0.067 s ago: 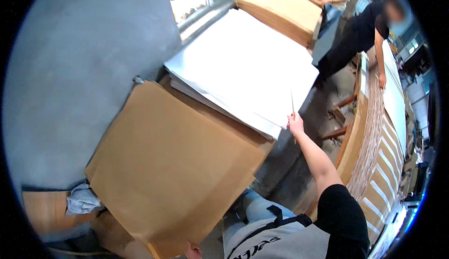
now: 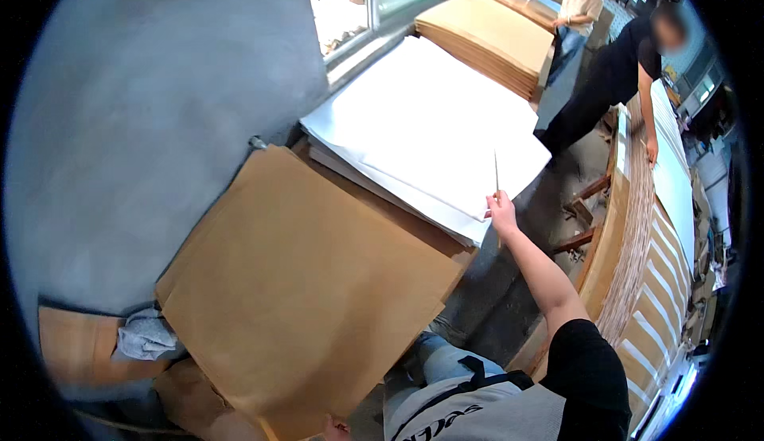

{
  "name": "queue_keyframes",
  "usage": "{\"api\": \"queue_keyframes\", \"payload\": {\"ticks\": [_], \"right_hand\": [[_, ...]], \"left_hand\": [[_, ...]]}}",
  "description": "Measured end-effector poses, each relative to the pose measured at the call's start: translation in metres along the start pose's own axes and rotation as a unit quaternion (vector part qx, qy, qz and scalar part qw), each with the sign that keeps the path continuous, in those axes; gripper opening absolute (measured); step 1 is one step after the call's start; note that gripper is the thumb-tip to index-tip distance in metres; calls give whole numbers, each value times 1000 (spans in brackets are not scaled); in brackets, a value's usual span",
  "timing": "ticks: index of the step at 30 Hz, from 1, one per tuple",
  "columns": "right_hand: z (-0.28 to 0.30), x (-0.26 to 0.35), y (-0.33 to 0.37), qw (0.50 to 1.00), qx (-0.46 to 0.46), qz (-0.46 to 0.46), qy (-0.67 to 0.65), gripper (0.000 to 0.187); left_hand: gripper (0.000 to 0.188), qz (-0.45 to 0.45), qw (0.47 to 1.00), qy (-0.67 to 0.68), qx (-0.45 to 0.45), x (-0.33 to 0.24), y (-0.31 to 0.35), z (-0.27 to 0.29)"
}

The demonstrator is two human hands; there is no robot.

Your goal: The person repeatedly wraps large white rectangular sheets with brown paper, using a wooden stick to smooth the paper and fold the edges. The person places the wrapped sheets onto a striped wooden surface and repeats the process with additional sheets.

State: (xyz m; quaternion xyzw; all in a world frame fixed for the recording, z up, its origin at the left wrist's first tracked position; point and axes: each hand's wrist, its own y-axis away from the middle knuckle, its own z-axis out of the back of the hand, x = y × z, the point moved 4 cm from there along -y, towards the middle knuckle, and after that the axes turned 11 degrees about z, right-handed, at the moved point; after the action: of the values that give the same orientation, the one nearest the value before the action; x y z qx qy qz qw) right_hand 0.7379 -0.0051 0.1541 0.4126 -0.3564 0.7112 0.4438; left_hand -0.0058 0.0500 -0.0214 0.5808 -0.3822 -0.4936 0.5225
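Nothing much has shifted since a moment ago — my right hand [image 2: 501,206] still pinches the thin white sheet [image 2: 496,172] upright, at the near corner of the white paper stack [image 2: 430,130]. At 8 o'clock lies the brown sheet [image 2: 306,282], my left hand [image 2: 338,427] at its near edge, grip hidden. Lifting looks barely begun — no containers visible.

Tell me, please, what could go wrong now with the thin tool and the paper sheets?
1. The right hand holds a thin pointed tool over the white sheets; a slip could perhaps scratch or tear the top sheet.
2. The left hand grips only the near edge of the large brown sheet, which might crease or slide.
3. A person works close by, so a wide swing could possibly reach them.
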Motion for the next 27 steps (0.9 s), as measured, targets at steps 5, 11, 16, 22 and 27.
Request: {"api": "queue_keyframes", "payload": {"ticks": [5, 11, 16, 22, 27], "right_hand": [[-102, 166, 80, 974, 136, 99, -150, 17], [-240, 253, 262, 873, 341, 349, 15, 15], [-310, 250, 444, 733, 504, 455, -44, 14], [-313, 200, 563, 671, 612, 392, -147, 18], [-304, 162, 584, 562, 720, 404, 50, 21]], "left_hand": [[31, -33, 998, 23, 46, 9, 3, -4], [35, -23, 996, 74, 47, 4, 24, -18], [30, -58, 987, 138, 59, 18, 6, -8], [27, -30, 983, 102, 149, 19, 12, -23], [22, -14, 975, 142, 167, 22, -11, -24]]}}
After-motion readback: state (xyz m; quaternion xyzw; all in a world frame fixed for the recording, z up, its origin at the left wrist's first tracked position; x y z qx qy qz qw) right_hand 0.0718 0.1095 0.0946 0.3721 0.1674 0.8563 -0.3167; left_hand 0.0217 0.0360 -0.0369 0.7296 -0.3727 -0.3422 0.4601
